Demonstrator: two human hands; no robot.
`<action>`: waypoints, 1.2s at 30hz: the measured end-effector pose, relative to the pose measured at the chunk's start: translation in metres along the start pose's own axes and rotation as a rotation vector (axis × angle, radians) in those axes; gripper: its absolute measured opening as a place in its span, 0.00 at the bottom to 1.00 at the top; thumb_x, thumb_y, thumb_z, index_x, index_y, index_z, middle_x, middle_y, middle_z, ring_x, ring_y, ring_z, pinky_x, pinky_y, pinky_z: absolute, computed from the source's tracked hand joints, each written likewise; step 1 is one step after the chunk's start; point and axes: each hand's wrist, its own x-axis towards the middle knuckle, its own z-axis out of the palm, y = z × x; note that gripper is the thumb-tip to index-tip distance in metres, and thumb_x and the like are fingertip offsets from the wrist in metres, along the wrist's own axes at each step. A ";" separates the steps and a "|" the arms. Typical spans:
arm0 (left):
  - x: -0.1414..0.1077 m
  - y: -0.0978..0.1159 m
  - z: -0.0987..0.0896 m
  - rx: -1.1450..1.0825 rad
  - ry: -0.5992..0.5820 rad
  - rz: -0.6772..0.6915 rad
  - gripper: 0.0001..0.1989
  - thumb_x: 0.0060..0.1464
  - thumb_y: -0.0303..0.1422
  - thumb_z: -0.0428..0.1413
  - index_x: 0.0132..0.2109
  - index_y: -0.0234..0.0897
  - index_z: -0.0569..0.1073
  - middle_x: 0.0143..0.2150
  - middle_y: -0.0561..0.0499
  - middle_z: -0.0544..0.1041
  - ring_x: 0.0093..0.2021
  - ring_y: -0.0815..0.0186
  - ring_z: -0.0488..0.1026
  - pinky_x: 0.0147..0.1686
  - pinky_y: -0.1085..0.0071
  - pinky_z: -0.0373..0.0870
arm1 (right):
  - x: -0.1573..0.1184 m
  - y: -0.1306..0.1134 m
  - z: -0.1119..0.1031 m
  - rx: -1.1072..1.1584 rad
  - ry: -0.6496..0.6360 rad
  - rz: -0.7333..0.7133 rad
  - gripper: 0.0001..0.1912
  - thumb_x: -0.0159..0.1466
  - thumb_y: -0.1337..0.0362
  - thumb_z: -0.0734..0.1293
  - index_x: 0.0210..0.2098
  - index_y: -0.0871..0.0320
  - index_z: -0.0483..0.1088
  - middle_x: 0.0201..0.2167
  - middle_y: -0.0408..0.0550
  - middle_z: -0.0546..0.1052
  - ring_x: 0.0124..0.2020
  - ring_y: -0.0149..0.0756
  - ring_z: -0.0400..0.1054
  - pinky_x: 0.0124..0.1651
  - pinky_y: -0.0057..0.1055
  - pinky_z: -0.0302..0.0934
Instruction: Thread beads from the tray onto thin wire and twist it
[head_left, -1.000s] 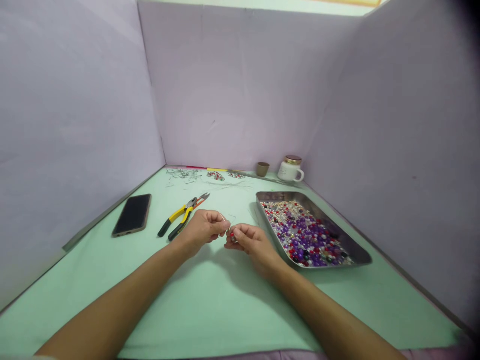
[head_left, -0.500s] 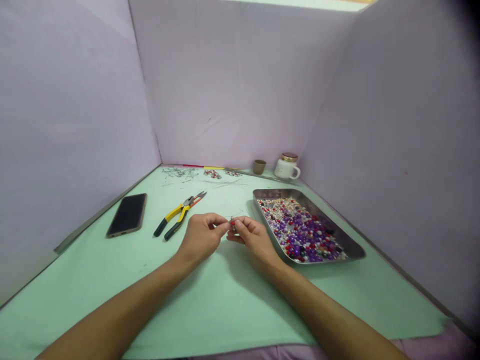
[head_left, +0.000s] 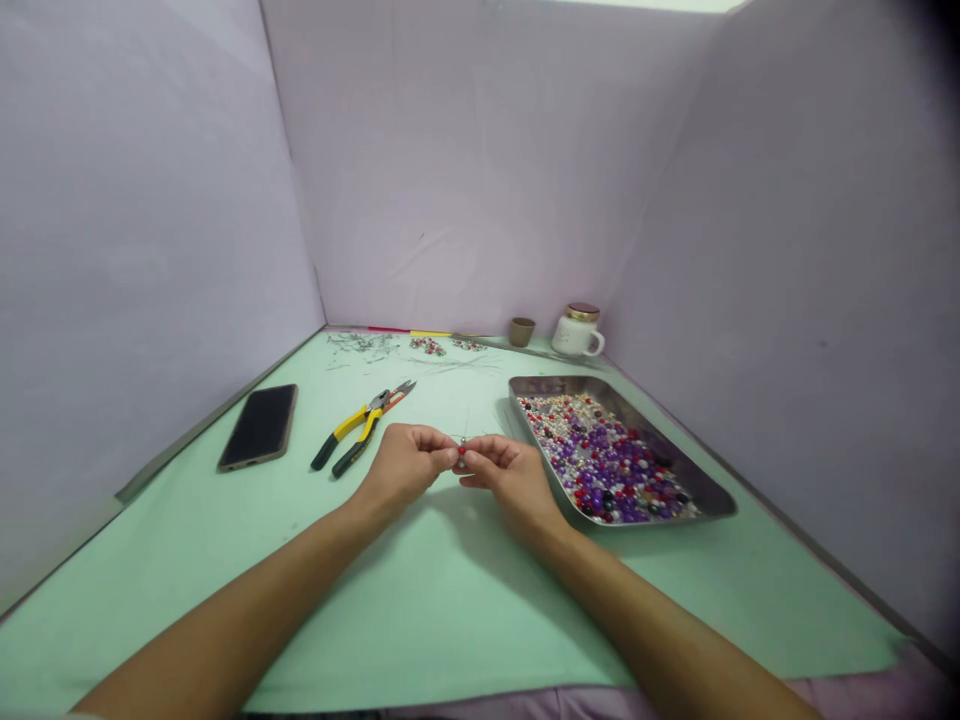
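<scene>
A small piece of red and silvery beads (head_left: 462, 451) is pinched between the fingertips of both hands, above the middle of the green table. My left hand (head_left: 409, 462) closes on its left side, and my right hand (head_left: 510, 475) closes on its right side. Thin wire ends stick up and out from the beads. Just right of my right hand lies a metal tray (head_left: 720, 503) of purple, red, white and dark beads. Pliers with yellow and black handles (head_left: 349, 437) rest left of my left hand, beside an orange-handled cutting tool (head_left: 396, 396).
A dark phone (head_left: 260, 425) lies at the left. Along the back are wire pieces (head_left: 360, 345), beaded clusters (head_left: 427, 346), a small brown cup (head_left: 521, 332) and a white lidded mug (head_left: 576, 331). Pale walls enclose the table (head_left: 360, 620).
The view has shifted slightly. The beads have turned a little between my fingertips, and a wire end now points upward from them.
</scene>
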 end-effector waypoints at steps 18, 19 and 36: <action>0.007 -0.010 -0.002 0.168 -0.005 0.075 0.06 0.38 0.30 0.54 0.25 0.31 0.73 0.18 0.55 0.68 0.18 0.75 0.59 0.19 0.78 0.55 | 0.007 0.009 0.002 -0.009 0.039 0.074 0.10 0.45 0.63 0.69 0.25 0.63 0.68 0.20 0.44 0.73 0.23 0.30 0.68 0.25 0.27 0.64; 0.007 -0.010 -0.003 0.187 -0.002 0.081 0.06 0.38 0.30 0.54 0.25 0.31 0.73 0.18 0.55 0.68 0.19 0.75 0.59 0.19 0.78 0.55 | 0.007 0.009 0.001 -0.005 0.031 0.067 0.10 0.45 0.63 0.69 0.25 0.63 0.69 0.20 0.44 0.73 0.23 0.30 0.68 0.26 0.27 0.64; 0.006 -0.017 0.002 0.299 0.006 0.161 0.07 0.39 0.30 0.50 0.23 0.31 0.71 0.19 0.52 0.70 0.22 0.71 0.63 0.24 0.75 0.58 | 0.008 0.013 -0.004 -0.174 -0.002 -0.154 0.12 0.45 0.67 0.67 0.24 0.58 0.59 0.19 0.40 0.69 0.21 0.29 0.65 0.27 0.28 0.63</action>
